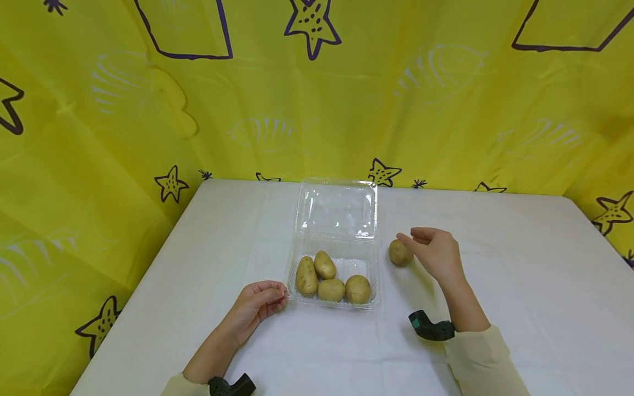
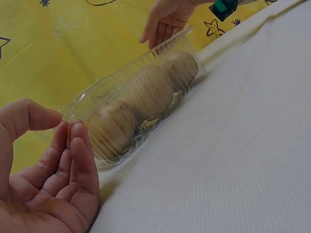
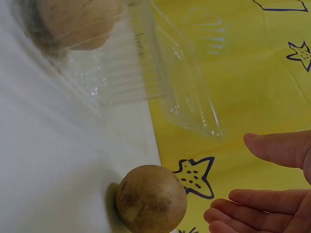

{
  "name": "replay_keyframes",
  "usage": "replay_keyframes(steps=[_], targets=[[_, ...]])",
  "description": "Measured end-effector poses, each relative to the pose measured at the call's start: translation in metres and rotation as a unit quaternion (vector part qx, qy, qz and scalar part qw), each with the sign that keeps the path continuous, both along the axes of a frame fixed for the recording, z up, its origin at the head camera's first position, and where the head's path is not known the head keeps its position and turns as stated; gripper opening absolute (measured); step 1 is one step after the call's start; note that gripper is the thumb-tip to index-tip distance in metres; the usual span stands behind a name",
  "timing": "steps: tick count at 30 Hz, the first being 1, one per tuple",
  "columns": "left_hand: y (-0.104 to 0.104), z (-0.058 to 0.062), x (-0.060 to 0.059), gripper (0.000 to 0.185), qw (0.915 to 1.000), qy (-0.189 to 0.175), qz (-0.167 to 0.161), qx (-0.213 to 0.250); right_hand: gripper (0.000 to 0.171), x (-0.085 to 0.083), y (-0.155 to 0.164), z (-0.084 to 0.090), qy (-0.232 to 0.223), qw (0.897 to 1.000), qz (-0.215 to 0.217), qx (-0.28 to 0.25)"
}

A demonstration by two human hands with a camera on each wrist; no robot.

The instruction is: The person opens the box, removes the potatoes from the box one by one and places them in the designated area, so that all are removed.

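Pinching a clear container, left fingers together; right fingers apart near one loose potato.

PLACE: screened tabletop recording station; building type cannot be told | SURFACE: table bears a white, lightly creased cover | ENCLOSURE: yellow curtain bounds the far, left and right sides; print shows dark-outlined stars and pale fish | INSTRUMENTS: black wrist-worn cameras, one per arm
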State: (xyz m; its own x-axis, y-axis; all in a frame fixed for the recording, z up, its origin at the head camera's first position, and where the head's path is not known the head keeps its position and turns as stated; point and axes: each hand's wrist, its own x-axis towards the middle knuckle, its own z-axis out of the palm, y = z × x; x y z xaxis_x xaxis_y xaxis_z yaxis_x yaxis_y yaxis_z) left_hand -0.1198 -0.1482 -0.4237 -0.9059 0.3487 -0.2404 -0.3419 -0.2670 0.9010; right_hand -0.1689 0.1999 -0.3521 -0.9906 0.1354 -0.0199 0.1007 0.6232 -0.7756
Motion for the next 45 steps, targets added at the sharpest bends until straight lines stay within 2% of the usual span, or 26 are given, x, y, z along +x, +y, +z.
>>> replay_keyframes(steps=[4,13,22,28,34,38,45], targets=[[-0.001,0.000,0.000,0.010,1.0000,0.003,0.001,-0.001,0.064,0.002,-0.004,0.005,0.013,1.000,0.014,-0.009],[-0.002,0.000,0.000,0.009,1.0000,0.001,0.002,0.000,0.054,0.010,-0.022,0.012,0.041,0.996,0.075,-0.025],[-0.001,0.000,0.000,0.011,1.0000,0.003,0.002,0.001,0.046,0.018,-0.040,0.012,0.051,0.989,0.138,-0.008],[0.000,0.000,0.000,0.011,1.0000,0.003,0.000,0.003,0.039,0.020,-0.050,0.004,0.060,0.975,0.214,-0.001],[-0.001,0.000,0.000,0.010,1.0000,0.003,-0.003,0.001,0.039,0.022,-0.053,-0.001,0.052,0.958,0.279,0.041],[-0.001,0.001,0.000,0.010,1.0000,0.001,-0.004,0.000,0.041,0.024,-0.054,0.001,0.037,0.951,0.298,0.072],[0.000,0.000,0.000,0.010,1.0000,0.000,-0.004,0.000,0.042,0.025,-0.058,0.005,0.044,0.937,0.326,0.114]])
